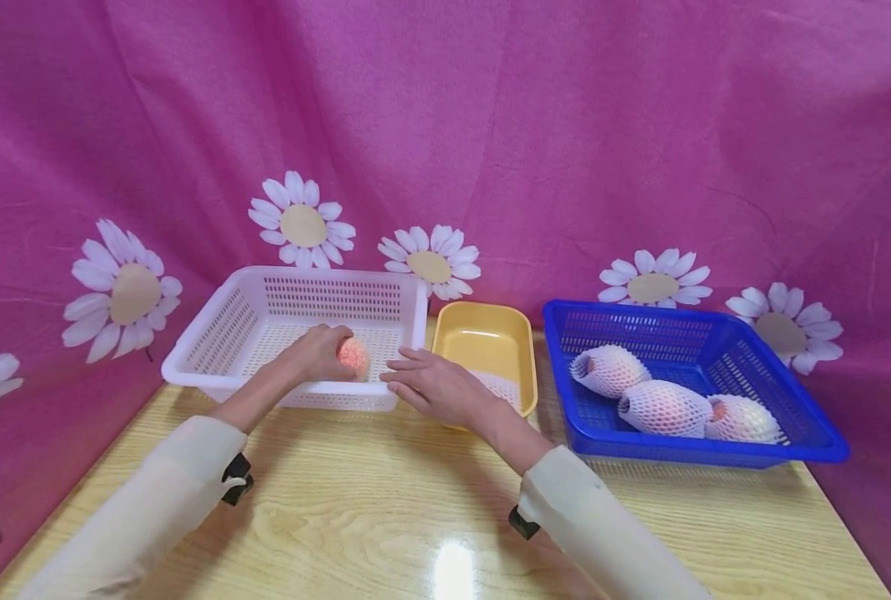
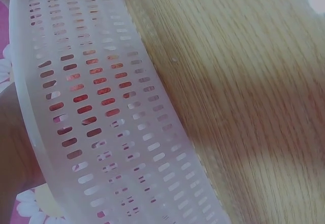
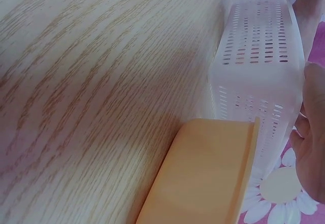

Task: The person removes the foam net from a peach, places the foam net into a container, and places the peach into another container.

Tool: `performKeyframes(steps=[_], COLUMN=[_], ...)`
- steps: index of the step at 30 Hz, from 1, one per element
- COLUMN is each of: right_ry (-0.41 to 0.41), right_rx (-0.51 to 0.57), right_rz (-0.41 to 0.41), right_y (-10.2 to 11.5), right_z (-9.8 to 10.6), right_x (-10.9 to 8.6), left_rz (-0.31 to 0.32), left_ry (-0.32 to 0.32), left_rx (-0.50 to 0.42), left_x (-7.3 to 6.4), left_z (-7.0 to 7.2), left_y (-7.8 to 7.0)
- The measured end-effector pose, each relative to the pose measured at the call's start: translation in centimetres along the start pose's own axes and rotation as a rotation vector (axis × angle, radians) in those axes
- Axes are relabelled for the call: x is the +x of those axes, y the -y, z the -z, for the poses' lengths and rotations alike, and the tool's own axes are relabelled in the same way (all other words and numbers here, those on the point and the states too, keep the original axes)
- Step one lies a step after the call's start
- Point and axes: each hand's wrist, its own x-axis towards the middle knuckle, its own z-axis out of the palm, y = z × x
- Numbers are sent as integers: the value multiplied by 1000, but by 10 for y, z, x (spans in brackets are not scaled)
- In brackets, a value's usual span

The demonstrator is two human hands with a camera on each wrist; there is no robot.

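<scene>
Far left: magenta cloth [image 1: 490,125] printed with large white daisies [image 1: 133,293], running behind the full width. Next, on the pale wood-grain tabletop [image 1: 385,500], note a white rectangular plastic basket [image 1: 340,396] with slotted walls. Over its front rim, from a cream sleeve [image 1: 160,492] with a small black device [image 1: 237,481] at the wrist: left hand [image 1: 313,354], reaching down inside. Grip: thumb and fingers curled about a round, rough-textured, orange-pink piece [image 1: 353,358], clamped on it. Location of piece: within the white basket, toward the front right. In the left wrist view, orange visible only through the slots; hard to judge from there whether lifted or resting on the basket floor.

At the same basket's right front corner: right hand [image 1: 445,390], back upward, fingers extended and slightly apart, touching the rim. Just beside the basket, partly behind this hand: yellow rectangular tray [image 1: 486,346] with rounded corners, white foam net [image 1: 503,386] at its near end.

Far right, just beside the tray: deep-blue rectangular slotted plastic basket [image 1: 663,317], holding three rounded pale-pink pieces [image 1: 666,408] in white foam-net sleeves, lying near its front.
</scene>
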Motion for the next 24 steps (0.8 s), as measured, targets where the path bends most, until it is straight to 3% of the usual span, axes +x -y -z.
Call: performKeyframes(steps=[10, 24], right_ry=[9, 4], right_rx=[-17, -22], right_rz=[9, 24], right_y=[0, 0], right_z=[1, 1], right_x=[1, 1], left_rz=[22, 38], left_ry=[24, 51], left_rx=[-61, -50], left_x=[4, 14], left_z=[0, -1], left_y=[-1, -4])
